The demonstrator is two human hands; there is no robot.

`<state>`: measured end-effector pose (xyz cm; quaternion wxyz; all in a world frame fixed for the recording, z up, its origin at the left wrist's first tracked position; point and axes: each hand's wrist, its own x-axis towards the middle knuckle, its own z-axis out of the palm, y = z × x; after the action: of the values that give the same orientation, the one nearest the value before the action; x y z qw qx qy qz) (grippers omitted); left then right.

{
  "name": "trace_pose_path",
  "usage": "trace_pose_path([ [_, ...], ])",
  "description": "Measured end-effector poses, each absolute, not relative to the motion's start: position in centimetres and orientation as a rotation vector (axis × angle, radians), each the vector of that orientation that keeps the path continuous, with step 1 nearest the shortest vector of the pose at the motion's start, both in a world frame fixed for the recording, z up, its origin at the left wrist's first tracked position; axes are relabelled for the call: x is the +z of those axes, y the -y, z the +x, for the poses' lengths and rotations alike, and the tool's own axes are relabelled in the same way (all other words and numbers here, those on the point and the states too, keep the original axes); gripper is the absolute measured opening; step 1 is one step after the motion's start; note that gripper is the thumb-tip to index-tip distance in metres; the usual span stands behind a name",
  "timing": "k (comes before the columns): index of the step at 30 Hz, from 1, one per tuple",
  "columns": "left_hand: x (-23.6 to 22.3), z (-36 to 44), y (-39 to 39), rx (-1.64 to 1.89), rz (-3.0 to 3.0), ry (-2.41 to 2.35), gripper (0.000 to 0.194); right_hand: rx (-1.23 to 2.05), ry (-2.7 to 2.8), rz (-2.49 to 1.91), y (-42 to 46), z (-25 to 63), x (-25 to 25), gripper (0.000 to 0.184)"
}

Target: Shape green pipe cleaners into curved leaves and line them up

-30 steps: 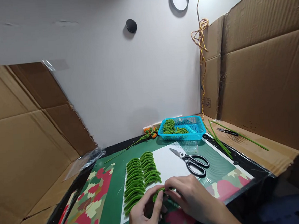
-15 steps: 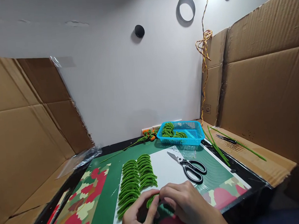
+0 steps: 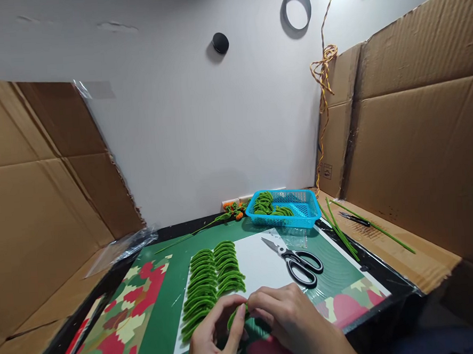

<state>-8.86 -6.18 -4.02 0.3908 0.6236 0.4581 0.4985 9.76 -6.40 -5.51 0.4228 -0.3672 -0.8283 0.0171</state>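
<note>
Near the table's front edge, my left hand (image 3: 216, 336) pinches a green fuzzy pipe cleaner piece (image 3: 231, 320) between thumb and forefinger. My right hand (image 3: 291, 315) meets it from the right, its bent fingertips closed on the other end of the same piece. Much of the piece is hidden by the fingers. Just beyond, two columns of curved green pipe cleaner pieces (image 3: 227, 265) lie stacked on a white sheet (image 3: 255, 253). Scissors with black handles (image 3: 302, 266) rest to the right, blades partly over the sheet and pointing away to the left.
A blue plastic basket (image 3: 281, 224) at the back holds more green pieces. Left of it lies a long green stem with orange blooms (image 3: 232, 209). Green stems (image 3: 340, 235) and a small black-handled tool (image 3: 355, 220) lie at right. Cardboard walls (image 3: 419, 144) flank the table.
The camera view has shifted slightly, so everything sits a little further left. Both hands still hold the green piece, with only a small shift of the fingers.
</note>
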Motion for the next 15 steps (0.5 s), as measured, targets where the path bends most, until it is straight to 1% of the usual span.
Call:
trace_pose_path([
  [8, -3.8, -9.0, 6.3, 1.241, 1.517, -1.166, 0.038, 0.024, 2.053, -0.908, 6.2, 9.7, -5.8, 0.023],
  [11, -4.0, -9.2, 6.1, 1.178, 1.520, -1.127, 0.041, 0.005, 2.062, -0.923, 6.4, 9.7, -5.1, 0.018],
  [15, -4.1, -9.0, 6.2, 1.270, 1.426, -1.129, 0.041, 0.009, 2.032, -0.893, 6.7, 9.8, -4.5, 0.015],
])
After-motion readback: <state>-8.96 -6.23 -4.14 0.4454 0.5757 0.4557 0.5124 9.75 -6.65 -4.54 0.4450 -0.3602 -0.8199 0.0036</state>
